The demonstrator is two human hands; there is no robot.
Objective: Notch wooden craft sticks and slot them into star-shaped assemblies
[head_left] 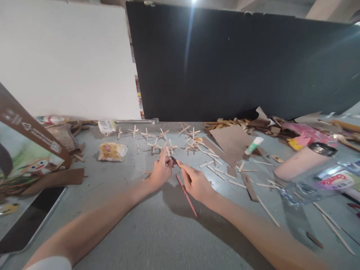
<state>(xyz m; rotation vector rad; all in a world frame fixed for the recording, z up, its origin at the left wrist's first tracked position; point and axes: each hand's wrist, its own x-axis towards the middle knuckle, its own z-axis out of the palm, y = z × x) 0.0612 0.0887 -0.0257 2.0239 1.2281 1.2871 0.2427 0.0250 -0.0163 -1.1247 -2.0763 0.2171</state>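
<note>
My left hand (pixel 162 169) pinches a small craft-stick piece (pixel 168 150) upright between its fingertips. Close beside it, my right hand (pixel 197 183) grips a slim black pen-like tool (pixel 174 161); its tip reaches the left fingertips, and its exact kind is unclear. A reddish pencil-like stick (pixel 186 195) lies on the table under the right hand. Just beyond the hands stand several crossed craft-stick figures, among them a star-like one (pixel 154 145) and another (pixel 163 133). Loose craft sticks (pixel 216 172) are scattered to the right.
On the left are a wrapped snack (pixel 112 152), a phone (pixel 33 217) and a printed cardboard box (pixel 30 138). To the right are a glue stick (pixel 254 145), cardboard (pixel 232 138), a pink tumbler (pixel 305 162) and a clear plastic bottle (pixel 300 193). A black panel (pixel 239 63) stands behind.
</note>
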